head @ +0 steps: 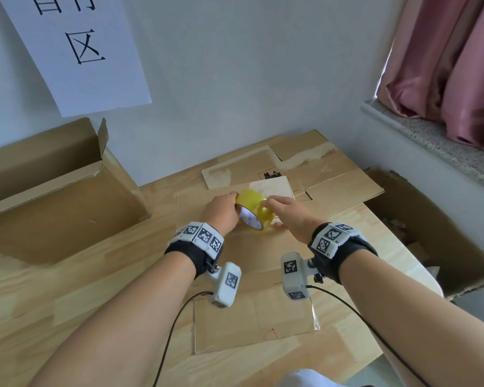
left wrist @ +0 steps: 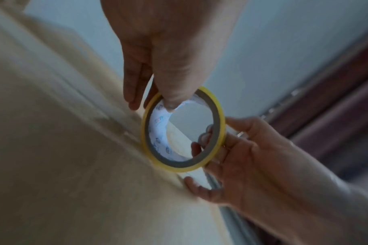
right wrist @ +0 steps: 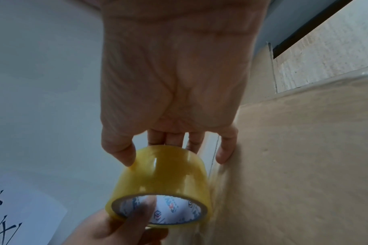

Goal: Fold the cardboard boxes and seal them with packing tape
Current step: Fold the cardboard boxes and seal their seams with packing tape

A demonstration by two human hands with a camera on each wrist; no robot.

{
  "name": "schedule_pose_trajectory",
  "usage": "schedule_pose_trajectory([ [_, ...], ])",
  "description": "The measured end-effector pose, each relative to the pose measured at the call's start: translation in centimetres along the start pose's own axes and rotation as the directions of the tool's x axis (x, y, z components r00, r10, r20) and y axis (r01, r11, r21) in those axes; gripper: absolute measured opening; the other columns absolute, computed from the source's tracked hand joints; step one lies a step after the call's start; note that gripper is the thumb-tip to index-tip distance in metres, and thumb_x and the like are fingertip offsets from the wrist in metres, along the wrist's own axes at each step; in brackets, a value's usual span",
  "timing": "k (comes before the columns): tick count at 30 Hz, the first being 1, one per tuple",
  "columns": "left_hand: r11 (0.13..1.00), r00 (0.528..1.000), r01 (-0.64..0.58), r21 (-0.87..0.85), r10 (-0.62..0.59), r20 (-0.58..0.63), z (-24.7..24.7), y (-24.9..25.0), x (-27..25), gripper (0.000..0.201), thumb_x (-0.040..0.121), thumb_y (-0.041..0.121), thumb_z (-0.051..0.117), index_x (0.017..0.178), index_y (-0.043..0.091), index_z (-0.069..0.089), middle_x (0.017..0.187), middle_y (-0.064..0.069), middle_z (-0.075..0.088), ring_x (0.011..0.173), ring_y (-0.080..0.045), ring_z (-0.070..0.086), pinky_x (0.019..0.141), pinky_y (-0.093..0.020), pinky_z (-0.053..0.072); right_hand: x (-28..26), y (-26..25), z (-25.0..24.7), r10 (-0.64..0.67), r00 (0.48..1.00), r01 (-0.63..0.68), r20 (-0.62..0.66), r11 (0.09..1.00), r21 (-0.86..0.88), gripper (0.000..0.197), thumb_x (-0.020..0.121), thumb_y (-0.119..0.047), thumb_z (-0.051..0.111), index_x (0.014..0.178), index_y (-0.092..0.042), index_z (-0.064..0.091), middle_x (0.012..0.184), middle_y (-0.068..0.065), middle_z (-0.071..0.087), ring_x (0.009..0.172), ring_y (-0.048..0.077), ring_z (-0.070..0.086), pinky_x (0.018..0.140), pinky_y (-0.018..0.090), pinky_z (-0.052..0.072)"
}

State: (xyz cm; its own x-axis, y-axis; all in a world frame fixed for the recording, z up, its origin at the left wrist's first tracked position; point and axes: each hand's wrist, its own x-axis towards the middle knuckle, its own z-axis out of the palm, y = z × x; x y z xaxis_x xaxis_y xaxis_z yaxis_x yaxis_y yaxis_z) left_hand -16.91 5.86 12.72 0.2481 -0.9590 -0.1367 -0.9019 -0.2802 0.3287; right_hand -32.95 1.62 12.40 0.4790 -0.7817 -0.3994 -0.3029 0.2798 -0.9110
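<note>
One roll of yellow packing tape (head: 254, 210) stands on edge at mid-frame in the head view, on a flattened cardboard box (head: 252, 311) that lies on the wooden worktop (head: 67, 303). Two hands meet on it: the left hand (head: 222, 212) grips the roll with its thumb hooked inside the core, and the right hand (head: 288, 215) touches the roll's outer face with thumb and fingers, the fingers fairly straight. More flattened cardboard (head: 327, 174) — at least two overlapping pieces — lies toward the upper right of the worktop. Two open boxes show: one box (head: 62, 196) at the left edge, another carton (head: 430, 233) at the right, below the sill. One paper sign (head: 76, 51) hangs upper left, and a pink curtain (head: 453, 65) upper right. Only the left wrist view looks straight through the roll's printed white core — the right wrist view alone shows the little finger pressing the cardboard beside the roll.
</note>
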Motion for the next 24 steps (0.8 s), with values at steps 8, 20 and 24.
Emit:
schedule_pose_trajectory([
  [8,0.997,0.997,-0.058,0.058,0.061,-0.046,0.0,-0.1,-0.3,0.036,0.092,0.008,0.038,0.126,0.011,0.052,0.107,-0.017,0.064,0.096,-0.037,0.060,0.077,-0.040,0.049,0.1,0.2,0.1,0.024,0.999,-0.024,0.022,1.000,0.013,0.014,0.091,-0.028,0.050,0.089,-0.023,0.063,0.088,-0.002,0.054,0.088,0.014,0.049,0.072,0.027,0.038],
  [20,0.949,0.997,0.061,-0.309,-0.045,0.058,0.2,-0.1,1.0,0.032,0.095,0.014,0.043,0.123,0.014,0.058,0.119,-0.010,0.062,0.108,-0.030,0.057,0.089,-0.034,0.048,-0.5,1.6,-0.2,-0.022,0.999,0.016,0.026,0.978,0.206,0.017,0.096,-0.019,0.044,0.088,-0.011,0.056,0.073,0.000,0.046,0.066,0.010,0.041,0.063,0.022,0.034],
  [24,0.821,0.961,0.252,-0.513,-0.149,0.234,1.3,0.1,0.7,0.017,0.095,0.022,0.053,0.108,0.011,0.058,0.115,-0.014,0.062,0.086,-0.029,0.064,0.077,-0.035,0.058,-0.1,1.7,-0.4,0.011,1.000,-0.007,-0.013,0.969,0.246,0.020,0.096,-0.020,0.044,0.081,-0.017,0.058,0.072,-0.002,0.045,0.063,0.011,0.038,0.062,0.023,0.033],
])
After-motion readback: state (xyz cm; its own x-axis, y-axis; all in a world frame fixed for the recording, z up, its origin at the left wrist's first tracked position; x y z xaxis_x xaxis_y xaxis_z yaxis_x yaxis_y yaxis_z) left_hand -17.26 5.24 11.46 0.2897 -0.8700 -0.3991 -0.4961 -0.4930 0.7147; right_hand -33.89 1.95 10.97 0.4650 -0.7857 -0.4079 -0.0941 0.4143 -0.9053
